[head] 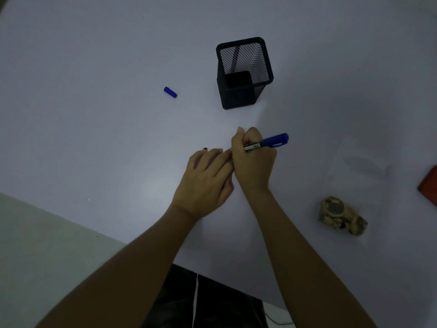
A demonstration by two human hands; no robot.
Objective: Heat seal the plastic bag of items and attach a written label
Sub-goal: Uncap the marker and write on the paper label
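While the right hand [254, 159] is curled shut around a blue marker [267, 142], the left hand [205, 178] lies just beside it on the pale desk [94, 138], palm down, its fingers loosely extended and touching the knuckles of the right hand. The marker runs across the top of the right fist, its capped blue rear end jutting out to the right and its writing tip hidden under the two hands, so whether it touches anything cannot be told. Nothing can be seen gripped in the left hand, though whatever may lie beneath the fingers is hidden; a dark-painted nail shows at one fingertip. No label is clearly visible where the hands meet. Farther back on the desk, left of centre, a small blue marker cap [170, 92] lies on its side, well apart from the hands. To its right stands a black mesh pen holder [243, 72], square and upright, with a dark stick-like item leaning inside it. Off to the right of the right forearm, a clear plastic bag [361, 166] lies flat on the desk, faint and hard to make out against the surface, and at its near end sits a camouflage-patterned item [343, 215] with a round dark face, which looks to be inside the bag. A red object [429, 183] is cut off by the right edge. Both forearms are bare and reach in from the bottom, above dark clothing and a strip of lighter floor.
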